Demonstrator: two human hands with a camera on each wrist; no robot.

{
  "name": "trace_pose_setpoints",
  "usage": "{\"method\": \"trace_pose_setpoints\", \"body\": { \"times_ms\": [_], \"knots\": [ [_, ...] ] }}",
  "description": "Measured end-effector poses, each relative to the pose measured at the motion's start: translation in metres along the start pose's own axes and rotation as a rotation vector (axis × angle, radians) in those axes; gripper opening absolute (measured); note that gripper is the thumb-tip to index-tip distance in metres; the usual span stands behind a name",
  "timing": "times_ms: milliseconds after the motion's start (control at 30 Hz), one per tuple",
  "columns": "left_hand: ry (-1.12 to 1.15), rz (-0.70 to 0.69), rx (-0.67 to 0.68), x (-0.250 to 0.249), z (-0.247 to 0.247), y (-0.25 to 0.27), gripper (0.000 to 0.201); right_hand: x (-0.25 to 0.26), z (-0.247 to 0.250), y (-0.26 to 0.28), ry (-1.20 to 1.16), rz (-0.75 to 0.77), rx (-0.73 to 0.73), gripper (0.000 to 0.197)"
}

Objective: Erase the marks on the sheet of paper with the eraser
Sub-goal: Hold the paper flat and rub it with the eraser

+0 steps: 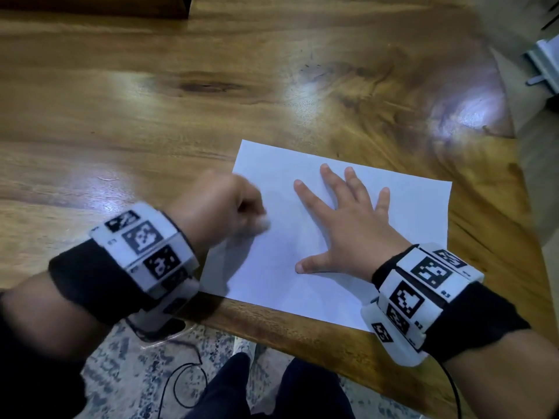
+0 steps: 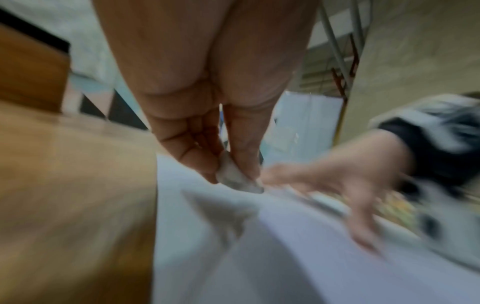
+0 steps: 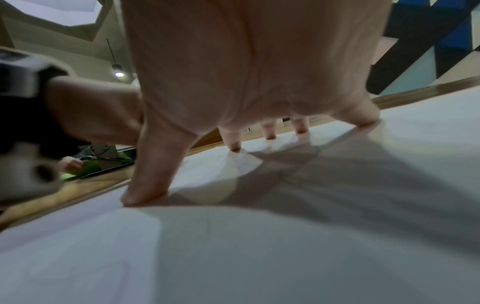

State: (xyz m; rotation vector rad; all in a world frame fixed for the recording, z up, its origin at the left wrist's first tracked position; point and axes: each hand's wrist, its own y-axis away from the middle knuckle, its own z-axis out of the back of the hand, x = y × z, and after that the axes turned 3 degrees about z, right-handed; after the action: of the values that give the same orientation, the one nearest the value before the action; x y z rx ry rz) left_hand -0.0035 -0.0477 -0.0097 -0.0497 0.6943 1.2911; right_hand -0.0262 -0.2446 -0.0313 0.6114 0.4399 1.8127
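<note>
A white sheet of paper (image 1: 378, 213) lies on the wooden table (image 1: 151, 116) near its front edge. My right hand (image 1: 348, 225) lies flat on the sheet with fingers spread, and its fingertips (image 3: 235, 147) press the paper (image 3: 285, 246). My left hand (image 1: 220, 207) is blurred over the sheet's left edge and pinches a small white eraser (image 1: 263, 225). In the left wrist view the eraser (image 2: 236, 179) sits between thumb and fingers, its tip close to the paper (image 2: 259, 257). No marks show clearly on the sheet.
The table's front edge (image 1: 302, 331) runs just below the sheet, with a patterned rug (image 1: 127, 358) and a black cable (image 1: 187, 385) on the floor beneath. A dark box edge (image 1: 96, 7) stands at the far left.
</note>
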Motion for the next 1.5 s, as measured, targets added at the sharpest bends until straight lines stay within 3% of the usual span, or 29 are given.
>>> {"method": "trace_pose_setpoints", "body": {
  "times_ms": [67,300,433,467,567,633,700,867,1100,1233,1300,1333,1400,1500],
  "knots": [
    [-0.019,0.014,-0.090,-0.002,0.010,-0.015,0.012,0.001,0.000,-0.001,0.007,-0.010,0.007,0.119],
    [-0.023,0.023,-0.122,-0.007,-0.011,-0.001,0.010,0.010,0.000,-0.005,0.017,-0.041,0.012,0.119],
    [-0.076,-0.009,0.130,-0.003,-0.017,0.028,0.014,0.009,0.000,-0.004,0.049,-0.040,0.018,0.119],
    [-0.051,0.016,0.129,-0.002,-0.014,0.026,0.013,0.010,0.000,-0.004,0.054,-0.041,0.020,0.119],
    [-0.009,0.060,-0.060,-0.005,0.000,-0.006,0.013,0.011,0.000,-0.005,0.061,-0.039,0.020,0.119],
    [-0.034,0.059,-0.112,-0.009,0.004,-0.022,0.012,0.010,0.000,-0.005,0.063,-0.040,0.021,0.120],
    [-0.050,0.023,-0.108,-0.007,-0.002,-0.013,0.010,0.010,0.000,-0.006,0.060,-0.040,0.028,0.120],
    [-0.032,-0.035,0.055,-0.004,-0.017,0.025,0.014,0.009,0.001,-0.006,0.064,-0.032,0.030,0.119],
    [-0.033,0.013,-0.153,-0.010,-0.009,-0.021,0.009,0.011,0.001,-0.006,0.069,-0.041,0.027,0.119],
    [-0.022,-0.085,-0.007,0.001,-0.022,0.025,0.020,0.010,0.001,-0.005,0.065,-0.039,0.030,0.119],
    [0.020,-0.018,0.080,0.008,-0.018,0.036,0.019,0.010,0.002,-0.004,0.063,-0.042,0.031,0.118],
    [0.082,0.050,0.072,0.012,-0.013,0.036,0.017,0.011,0.003,-0.004,0.061,-0.042,0.032,0.118],
    [0.236,0.159,-0.069,0.023,0.001,0.026,0.015,0.012,0.005,-0.004,0.050,-0.042,0.039,0.116],
    [0.260,0.184,-0.197,0.026,0.017,0.003,0.013,0.015,0.008,-0.005,0.031,-0.046,0.055,0.115]
  ]
}}
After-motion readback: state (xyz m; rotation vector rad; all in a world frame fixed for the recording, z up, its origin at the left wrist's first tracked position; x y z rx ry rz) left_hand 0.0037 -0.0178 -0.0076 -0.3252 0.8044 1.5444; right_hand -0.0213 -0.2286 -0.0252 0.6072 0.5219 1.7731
